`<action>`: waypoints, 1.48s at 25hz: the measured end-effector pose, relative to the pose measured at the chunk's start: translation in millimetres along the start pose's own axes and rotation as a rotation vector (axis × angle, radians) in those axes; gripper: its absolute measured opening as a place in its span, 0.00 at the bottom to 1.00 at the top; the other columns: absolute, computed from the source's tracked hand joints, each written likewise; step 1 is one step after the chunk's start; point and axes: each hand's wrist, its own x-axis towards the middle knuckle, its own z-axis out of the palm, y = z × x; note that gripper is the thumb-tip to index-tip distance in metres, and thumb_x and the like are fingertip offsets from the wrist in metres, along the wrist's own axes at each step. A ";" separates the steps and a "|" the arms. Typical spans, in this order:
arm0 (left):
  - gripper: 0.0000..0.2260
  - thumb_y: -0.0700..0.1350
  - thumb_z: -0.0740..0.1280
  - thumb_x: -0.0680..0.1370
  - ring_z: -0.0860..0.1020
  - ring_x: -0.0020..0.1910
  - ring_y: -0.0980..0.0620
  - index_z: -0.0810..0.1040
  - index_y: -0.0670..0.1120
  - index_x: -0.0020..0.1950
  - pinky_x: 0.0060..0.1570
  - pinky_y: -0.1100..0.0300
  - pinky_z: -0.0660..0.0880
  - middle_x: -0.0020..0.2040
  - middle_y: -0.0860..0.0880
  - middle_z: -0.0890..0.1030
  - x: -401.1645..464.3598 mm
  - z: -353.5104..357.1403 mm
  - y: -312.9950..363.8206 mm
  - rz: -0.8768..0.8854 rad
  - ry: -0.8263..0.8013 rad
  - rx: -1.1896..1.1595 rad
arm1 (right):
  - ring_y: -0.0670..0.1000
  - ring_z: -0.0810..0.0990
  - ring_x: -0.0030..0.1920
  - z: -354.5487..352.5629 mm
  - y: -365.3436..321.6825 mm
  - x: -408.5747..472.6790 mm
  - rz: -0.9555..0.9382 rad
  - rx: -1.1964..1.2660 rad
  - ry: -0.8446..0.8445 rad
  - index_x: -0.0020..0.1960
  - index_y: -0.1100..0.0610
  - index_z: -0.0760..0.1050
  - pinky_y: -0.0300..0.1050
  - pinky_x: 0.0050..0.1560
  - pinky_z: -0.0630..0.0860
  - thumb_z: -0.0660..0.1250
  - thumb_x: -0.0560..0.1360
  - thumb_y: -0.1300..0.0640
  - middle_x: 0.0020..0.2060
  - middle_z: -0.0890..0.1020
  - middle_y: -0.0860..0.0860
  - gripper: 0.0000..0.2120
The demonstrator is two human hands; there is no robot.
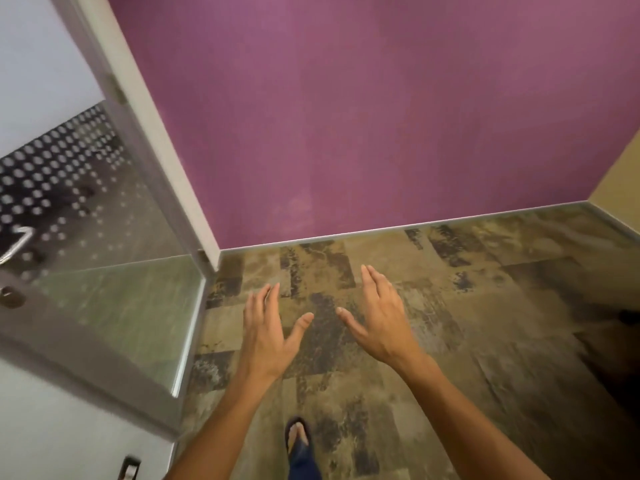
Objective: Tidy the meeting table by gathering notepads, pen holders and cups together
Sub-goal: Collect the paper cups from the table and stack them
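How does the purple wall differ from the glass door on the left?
The purple wall is opaque and plain, one flat colour; the glass door is see-through, with the floor pattern visible through it. The wall bears no fittings, while the door carries a pattern of white dots and a metal handle. The wall faces the person squarely; the door stands at an angle to it. Both reach down to the mottled brown floor.

No notepads, pen holders or cups appear in this view, and no counter. 2 bare hands reach forward over a mottled brown tiled floor [450, 323], backs facing up. The left hand [266, 327] has straight fingers held close together and the thumb spread out to the side. The right hand [381, 317] mirrors it, fingers straight and thumb spread toward the left hand. The hands are apart and neither holds anything.
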 end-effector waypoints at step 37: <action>0.45 0.78 0.49 0.71 0.46 0.80 0.49 0.49 0.53 0.80 0.76 0.42 0.55 0.81 0.53 0.51 700.2 580.0 514.1 0.744 -0.679 -0.190 | 0.47 0.56 0.77 -242.8 658.3 454.2 0.762 -0.054 0.647 0.81 0.48 0.51 0.51 0.76 0.58 0.59 0.76 0.30 0.78 0.61 0.47 0.41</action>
